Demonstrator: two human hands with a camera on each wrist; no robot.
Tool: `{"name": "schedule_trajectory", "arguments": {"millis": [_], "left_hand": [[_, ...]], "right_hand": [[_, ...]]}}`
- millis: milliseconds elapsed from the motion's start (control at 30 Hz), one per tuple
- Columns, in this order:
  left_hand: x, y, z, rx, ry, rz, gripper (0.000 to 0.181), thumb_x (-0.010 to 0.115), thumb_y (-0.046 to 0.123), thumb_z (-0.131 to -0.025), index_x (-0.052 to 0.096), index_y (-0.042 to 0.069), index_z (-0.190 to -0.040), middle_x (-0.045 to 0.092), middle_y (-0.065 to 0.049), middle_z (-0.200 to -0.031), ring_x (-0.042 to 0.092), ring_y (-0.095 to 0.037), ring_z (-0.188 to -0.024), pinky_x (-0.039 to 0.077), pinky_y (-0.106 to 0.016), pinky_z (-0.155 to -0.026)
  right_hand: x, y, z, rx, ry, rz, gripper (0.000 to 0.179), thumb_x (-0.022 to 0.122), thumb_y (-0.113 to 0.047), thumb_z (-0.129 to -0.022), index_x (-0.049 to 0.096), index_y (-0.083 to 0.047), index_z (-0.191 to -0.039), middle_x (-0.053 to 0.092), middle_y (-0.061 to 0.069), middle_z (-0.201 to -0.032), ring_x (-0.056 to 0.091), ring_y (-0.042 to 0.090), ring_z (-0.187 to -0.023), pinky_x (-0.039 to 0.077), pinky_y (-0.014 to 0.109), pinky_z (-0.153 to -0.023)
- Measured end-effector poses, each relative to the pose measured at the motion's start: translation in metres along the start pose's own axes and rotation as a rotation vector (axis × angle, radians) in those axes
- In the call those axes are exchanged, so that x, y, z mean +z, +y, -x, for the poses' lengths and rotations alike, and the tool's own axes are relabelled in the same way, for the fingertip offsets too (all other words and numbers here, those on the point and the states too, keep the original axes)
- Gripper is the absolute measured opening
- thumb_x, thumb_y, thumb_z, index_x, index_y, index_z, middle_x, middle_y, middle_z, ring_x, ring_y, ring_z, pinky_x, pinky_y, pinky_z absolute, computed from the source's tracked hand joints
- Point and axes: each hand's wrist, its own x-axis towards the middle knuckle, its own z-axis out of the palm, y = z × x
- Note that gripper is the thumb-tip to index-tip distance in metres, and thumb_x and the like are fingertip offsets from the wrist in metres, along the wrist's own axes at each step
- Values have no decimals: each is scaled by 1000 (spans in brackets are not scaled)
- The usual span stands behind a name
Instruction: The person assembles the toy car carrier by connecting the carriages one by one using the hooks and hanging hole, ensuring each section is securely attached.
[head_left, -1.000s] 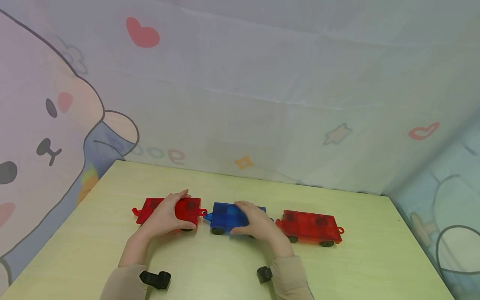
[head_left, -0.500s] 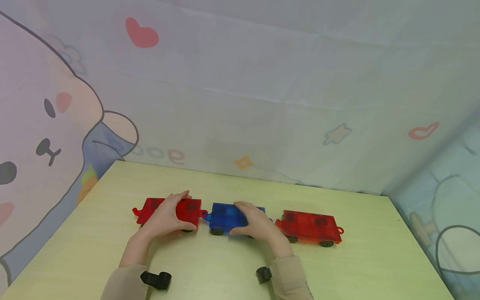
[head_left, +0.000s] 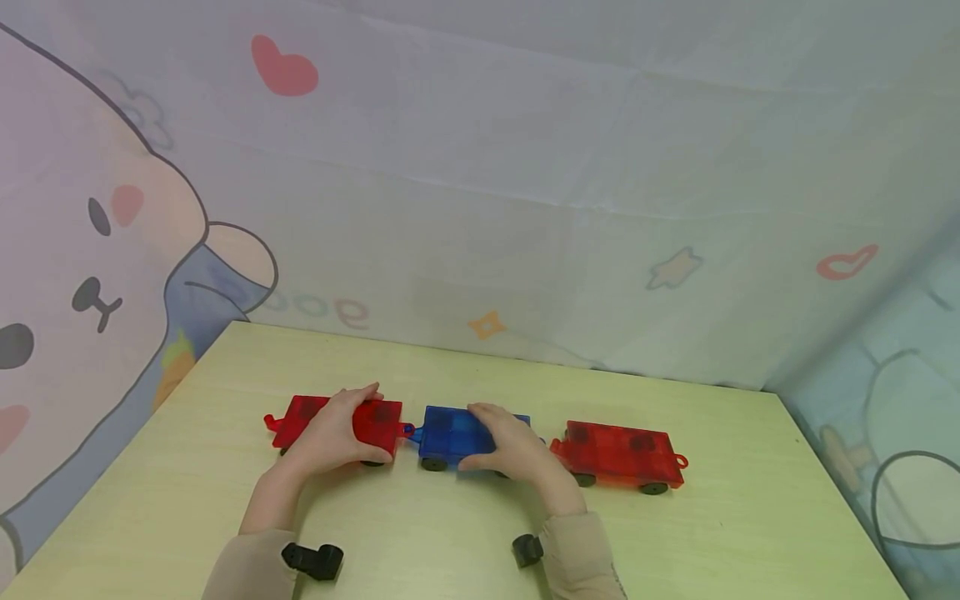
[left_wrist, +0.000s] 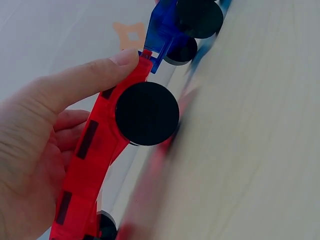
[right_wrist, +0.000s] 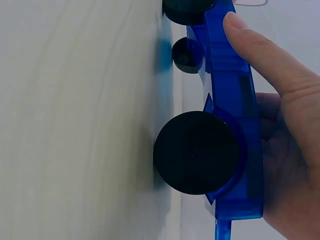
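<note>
My left hand (head_left: 333,429) grips a see-through red toy train car (head_left: 378,425) across its top, thumb on the near side and fingers over the far side. My right hand (head_left: 517,442) holds a blue toy train car (head_left: 450,429) of the same shape in the same way. Between them, the red car's ring overlaps the blue car's hook, and in the left wrist view the red end (left_wrist: 146,54) meets the blue coupling (left_wrist: 157,55). Black wheels (right_wrist: 196,152) show under the blue car. My right palm hides part of its top.
Another red toy train car (head_left: 622,454) stands on the pale wooden table (head_left: 420,542), just right of the blue one, its hook end towards it. A printed cloth (head_left: 525,208) hangs behind the table's back edge.
The blue car and my right hand have shifted very slightly left. The right end of the left red car has dipped a little, with its ring at the blue hook.
</note>
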Motion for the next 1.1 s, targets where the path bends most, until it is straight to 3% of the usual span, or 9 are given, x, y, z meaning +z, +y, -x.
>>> {"name": "schedule_trajectory", "arguments": {"millis": [200, 467, 733, 1100], "left_hand": [[-1, 1, 0, 10, 3, -12, 102, 90, 32, -66, 39, 1, -148, 54, -12, -140, 45, -38, -130, 48, -57, -99], [-2, 1, 2, 27, 1, -21, 101, 90, 32, -66, 39, -1, -147, 54, -15, -140, 34, -49, -137, 43, -61, -102], [-3, 1, 2, 35, 8, -58, 100, 89, 30, -66, 39, -2, -147, 54, -16, -140, 35, -51, -135, 44, -62, -101], [-2, 6, 2, 83, -5, -113, 105, 91, 32, -64, 37, 1, -149, 51, -16, -144, 42, -41, -133, 45, -58, -102]], "right_hand": [[0, -1, 0, 1, 0, 6, 85, 77, -41, -82, 40, -3, -148, 41, 16, -153, 36, 35, -142, 34, 52, -114], [1, -2, 0, 1, 0, 9, 86, 77, -43, -82, 39, -3, -148, 41, 16, -153, 37, 35, -142, 35, 52, -114], [1, -5, 0, 8, -10, 11, 85, 76, -42, -83, 39, -3, -149, 39, 17, -153, 36, 35, -142, 35, 52, -114], [-2, -5, 2, 1, -2, 17, 87, 77, -42, -82, 38, -4, -149, 39, 15, -154, 35, 34, -143, 34, 51, -115]]}}
